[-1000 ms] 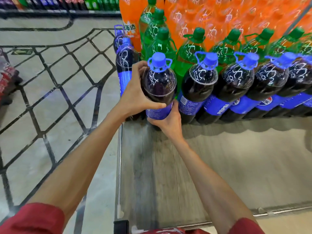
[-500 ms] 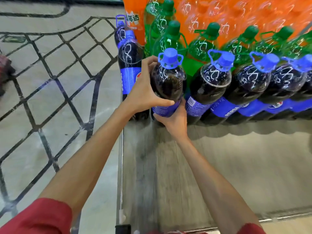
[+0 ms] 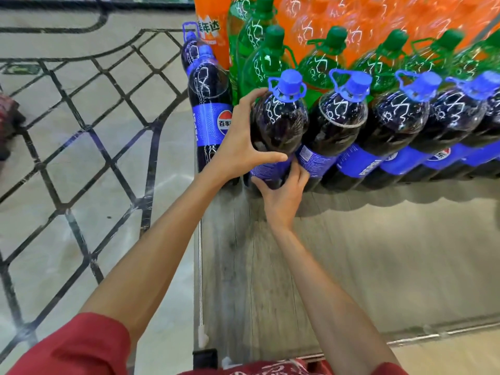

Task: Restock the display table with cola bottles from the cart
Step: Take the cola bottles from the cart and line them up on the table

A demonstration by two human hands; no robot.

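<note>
Cola bottle (image 3: pixel 278 125) stands at the left end of the front row on the table (image 3: pixel 378 253), touching the next bottle (image 3: pixel 338 125). Left hand (image 3: pixel 240 150) wraps its shoulder; right hand (image 3: pixel 284 196) grips it below the label. Base hidden by the right hand: contact with the table cannot be confirmed. Green bottles (image 3: pixel 265 66) stand behind

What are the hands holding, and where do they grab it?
One cola bottle, with both hands. The left hand wraps its dark upper body; the right hand grips low down, by the blue label.
</note>
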